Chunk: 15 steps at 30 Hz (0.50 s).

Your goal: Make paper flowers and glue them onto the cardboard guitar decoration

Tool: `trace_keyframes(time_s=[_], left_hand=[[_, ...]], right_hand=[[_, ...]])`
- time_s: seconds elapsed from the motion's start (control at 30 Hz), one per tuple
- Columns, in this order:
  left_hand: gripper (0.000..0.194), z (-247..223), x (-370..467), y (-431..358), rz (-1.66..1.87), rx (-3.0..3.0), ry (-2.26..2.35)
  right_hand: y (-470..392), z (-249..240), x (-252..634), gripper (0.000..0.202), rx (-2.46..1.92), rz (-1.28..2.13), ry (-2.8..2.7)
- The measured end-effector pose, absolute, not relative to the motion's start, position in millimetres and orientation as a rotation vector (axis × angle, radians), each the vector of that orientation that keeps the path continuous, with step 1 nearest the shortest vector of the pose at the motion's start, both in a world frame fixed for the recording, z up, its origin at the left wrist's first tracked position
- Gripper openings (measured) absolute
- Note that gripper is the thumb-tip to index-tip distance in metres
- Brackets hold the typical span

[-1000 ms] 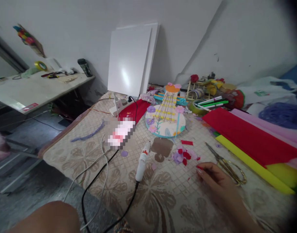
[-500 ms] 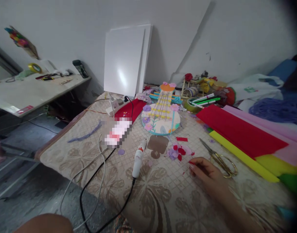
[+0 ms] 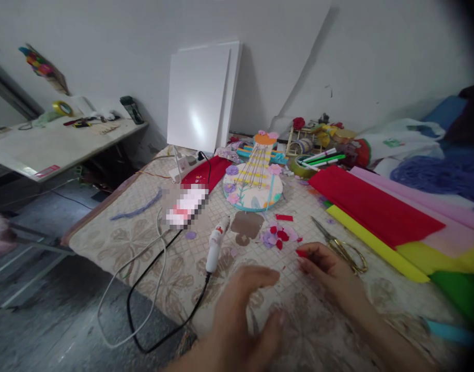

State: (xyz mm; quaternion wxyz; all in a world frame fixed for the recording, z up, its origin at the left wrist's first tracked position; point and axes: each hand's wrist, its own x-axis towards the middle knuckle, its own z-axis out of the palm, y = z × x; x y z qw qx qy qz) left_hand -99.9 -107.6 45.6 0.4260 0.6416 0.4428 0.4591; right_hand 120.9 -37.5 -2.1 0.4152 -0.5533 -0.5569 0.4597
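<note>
My right hand (image 3: 322, 268) pinches a small red piece (image 3: 301, 253), apparently felt or paper, between thumb and fingertips. My left hand (image 3: 248, 305) hovers over the near part of the table, slightly blurred, its thumb and fingers apart and nothing between them. Just beyond both hands lies a little pile of lilac and red petal-shaped cutouts (image 3: 274, 236), with a red strip (image 3: 284, 217) behind it. Gold-handled scissors (image 3: 339, 245) rest right of my right hand. A white corded pen-shaped tool (image 3: 216, 247) lies beyond my left hand.
A flower-decorated toy guitar (image 3: 252, 188) lies at the back. Red sheets (image 3: 372, 204) and yellow sheets (image 3: 380, 245) are stacked on the right. A phone (image 3: 186, 206), blurred out, sits left near a power strip (image 3: 186, 166). Loose cables (image 3: 130, 310) droop over the table edge.
My left hand has come into view from below, reaching toward the right hand. The right hand still pinches the red piece. The whole view has shifted slightly.
</note>
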Motion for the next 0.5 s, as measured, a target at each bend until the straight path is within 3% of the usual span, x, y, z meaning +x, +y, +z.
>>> trace_keyframes(time_s=[0.17, 0.27, 0.5], left_hand=[[0.024, 31, -48, -52, 0.935, 1.323, 0.976], [0.024, 18, -25, -27, 0.979, 1.163, 0.984], [0.023, 19, -6, -10, 0.873, 1.065, 0.877]], right_hand=[[-34, 7, 129, 0.02, -1.323, 1.09, -1.468], [-33, 14, 135, 0.022, -1.312, 1.015, -1.499], [-35, 16, 150, 0.021, -1.4, 0.877, -1.59]])
